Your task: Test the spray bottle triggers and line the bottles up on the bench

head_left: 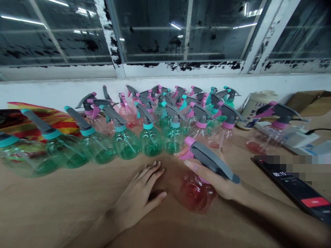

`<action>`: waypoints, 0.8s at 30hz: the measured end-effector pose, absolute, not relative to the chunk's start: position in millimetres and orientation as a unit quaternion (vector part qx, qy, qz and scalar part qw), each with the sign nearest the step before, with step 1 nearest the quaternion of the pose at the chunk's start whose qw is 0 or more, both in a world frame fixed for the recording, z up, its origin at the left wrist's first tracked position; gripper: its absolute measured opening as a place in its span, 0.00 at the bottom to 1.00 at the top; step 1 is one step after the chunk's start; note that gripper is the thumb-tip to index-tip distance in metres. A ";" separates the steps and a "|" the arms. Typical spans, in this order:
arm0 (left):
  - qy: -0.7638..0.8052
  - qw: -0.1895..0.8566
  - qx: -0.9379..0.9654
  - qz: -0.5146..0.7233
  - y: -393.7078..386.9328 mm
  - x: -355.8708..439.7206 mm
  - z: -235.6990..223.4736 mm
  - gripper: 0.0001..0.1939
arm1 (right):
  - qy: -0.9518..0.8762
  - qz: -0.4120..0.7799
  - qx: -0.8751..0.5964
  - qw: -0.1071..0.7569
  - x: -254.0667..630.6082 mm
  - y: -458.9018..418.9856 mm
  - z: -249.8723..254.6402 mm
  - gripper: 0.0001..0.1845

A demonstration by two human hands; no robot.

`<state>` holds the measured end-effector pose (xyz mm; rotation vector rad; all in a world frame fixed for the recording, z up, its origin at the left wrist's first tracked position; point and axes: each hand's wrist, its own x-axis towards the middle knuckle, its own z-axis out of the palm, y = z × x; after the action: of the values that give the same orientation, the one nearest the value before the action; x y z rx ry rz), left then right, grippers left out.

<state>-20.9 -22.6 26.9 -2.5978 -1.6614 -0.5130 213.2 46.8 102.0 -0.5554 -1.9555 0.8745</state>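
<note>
At the far left, a red-and-yellow printed sheet (51,117) is partly hidden behind a line of green spray bottles (151,142) with teal collars. Below that line, the left hand (141,193) is held palm down with fingers loosely spread, and nothing is grasped by it. Right of it, a pink spray bottle (197,193) is held in the right hand (217,175), whose fingers are wrapped around the neck beneath the grey spray head (214,160); whether its base is touching the surface cannot be made out. A light load can be expected, with a thin, smooth body that may be slippery or easily dented (the neck, being narrow and probably stiffer, is judged the surest place to be gripped). Farther right, another pink-topped bottle (270,136) is seen near a pale canister (256,108), and a phone (294,193) is laid flat. All are carried by a plain brown tabletop (38,210), backed by a white wall (38,91). Above, dark window panes (155,31) are set in frames marked with black patches, and bright tube lights are reflected in the glass.
</note>
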 end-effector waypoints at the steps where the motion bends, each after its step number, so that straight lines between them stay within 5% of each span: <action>1: -0.532 0.007 -0.831 -0.162 -22.7 -21.0 27.2 0.27 | -0.791 0.353 -0.226 0.446 213.2 47.0 101.3 0.03; 13: -0.532 0.008 -0.833 -0.151 -22.5 -21.1 26.6 0.27 | -0.801 0.338 -0.220 0.442 213.6 49.3 102.1 0.04; 24: -0.523 0.004 -0.838 -0.152 -22.0 -20.5 27.0 0.27 | -0.788 0.311 -0.257 0.464 213.2 43.7 102.3 0.16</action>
<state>-20.5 -22.0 27.0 -2.6274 -1.6404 -0.4756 213.2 43.7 102.3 -0.6312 -1.9371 0.7644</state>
